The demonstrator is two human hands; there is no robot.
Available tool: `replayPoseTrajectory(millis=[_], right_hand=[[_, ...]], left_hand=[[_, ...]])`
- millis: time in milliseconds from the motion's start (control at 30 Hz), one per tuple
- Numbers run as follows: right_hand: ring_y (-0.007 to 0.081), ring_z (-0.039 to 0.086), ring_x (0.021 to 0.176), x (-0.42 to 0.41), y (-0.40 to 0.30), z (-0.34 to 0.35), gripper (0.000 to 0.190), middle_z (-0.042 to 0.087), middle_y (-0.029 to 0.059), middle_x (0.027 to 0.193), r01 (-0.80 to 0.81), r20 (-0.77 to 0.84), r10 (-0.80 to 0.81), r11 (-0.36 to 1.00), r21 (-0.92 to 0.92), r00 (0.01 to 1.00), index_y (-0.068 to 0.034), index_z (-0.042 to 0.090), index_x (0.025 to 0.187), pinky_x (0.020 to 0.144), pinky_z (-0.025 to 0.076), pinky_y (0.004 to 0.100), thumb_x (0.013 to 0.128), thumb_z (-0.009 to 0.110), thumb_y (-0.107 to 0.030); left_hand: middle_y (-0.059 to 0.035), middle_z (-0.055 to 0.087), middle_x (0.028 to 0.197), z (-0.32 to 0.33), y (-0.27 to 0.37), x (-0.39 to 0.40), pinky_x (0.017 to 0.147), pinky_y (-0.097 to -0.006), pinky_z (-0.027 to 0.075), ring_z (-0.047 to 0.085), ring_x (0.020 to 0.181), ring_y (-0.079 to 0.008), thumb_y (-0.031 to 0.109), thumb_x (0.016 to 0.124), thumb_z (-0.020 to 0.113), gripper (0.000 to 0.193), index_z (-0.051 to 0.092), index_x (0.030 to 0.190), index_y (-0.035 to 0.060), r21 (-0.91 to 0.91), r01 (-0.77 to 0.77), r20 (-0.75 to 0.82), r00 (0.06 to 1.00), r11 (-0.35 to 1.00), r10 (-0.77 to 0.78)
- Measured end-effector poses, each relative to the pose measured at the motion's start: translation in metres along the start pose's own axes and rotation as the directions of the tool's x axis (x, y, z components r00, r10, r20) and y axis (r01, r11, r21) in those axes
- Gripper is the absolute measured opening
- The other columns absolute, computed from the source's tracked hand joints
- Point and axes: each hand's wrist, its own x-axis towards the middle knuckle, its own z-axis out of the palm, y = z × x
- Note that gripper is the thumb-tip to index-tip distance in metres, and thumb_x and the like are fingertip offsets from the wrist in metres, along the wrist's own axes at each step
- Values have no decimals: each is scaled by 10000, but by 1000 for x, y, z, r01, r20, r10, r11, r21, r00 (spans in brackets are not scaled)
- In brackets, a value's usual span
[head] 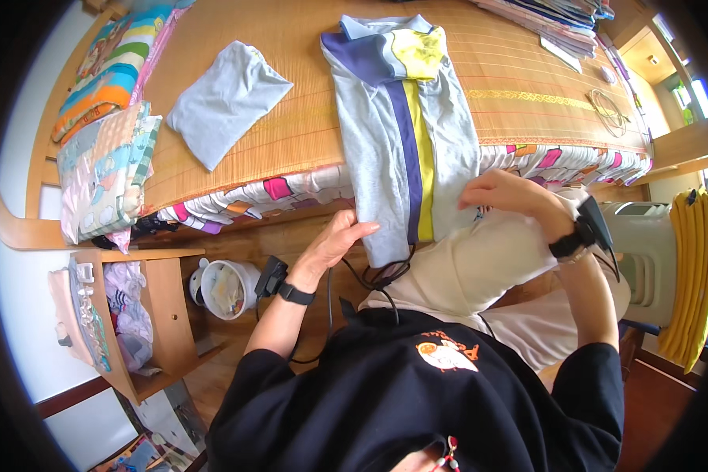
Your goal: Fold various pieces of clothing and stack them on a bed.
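Observation:
A light grey polo shirt [379,147] with a purple and a yellow stripe lies lengthwise before me, narrowly folded. Its collar end is on the bamboo mat [307,118], and its lower end hangs over the bed's edge towards my knee. My left hand [339,239] is at the shirt's lower left edge, thumb over the cloth and fingers partly hidden. On the other side, my right hand [498,192] has bent fingers touching the lower right part; whether they pinch the cloth is hidden. A separate light grey folded garment [230,100] rests on the mat to the left.
Folded bedding [109,171] is stacked at the bed's left end. Stacked clothes [557,26] and a coiled cable [609,112] lie at right. A white bin [230,289] stands beside an open wooden cabinet [171,312]. Black cords [383,283] run by my lap.

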Motion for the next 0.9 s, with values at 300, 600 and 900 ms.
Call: replayPoseTrajectory(millis=[300,600,900], right_hand=[[101,557,765,-20,-17,7,288,568,2,847,156,-209,35,549,821,977,-40,598,946,693,498,256,970,515,-316],[238,628,954,61,-30,-113,339,634,154,1058,345,-337,-90,105,933,937,44,534,1143,898,508,372,1000,440,-250],[297,598,997,166,-12,-161,448,525,219,1173,634,-667,-77,405,659,741,88,451,1201,875,518,395,922,573,-241]], left_hand=[[-63,686,985,25,68,-21,837,-287,485,636,892,-122,205,888,607,267,665,1025,-17,-268,41,-9,999,963,-45],[-134,671,1026,-28,165,89,883,-416,531,658,930,-254,211,965,481,252,597,1025,-5,-691,-124,65,970,712,233],[-159,569,1077,-82,186,187,941,-404,486,594,1049,-295,234,988,441,329,499,1133,-56,-50,-564,-527,716,824,458]])
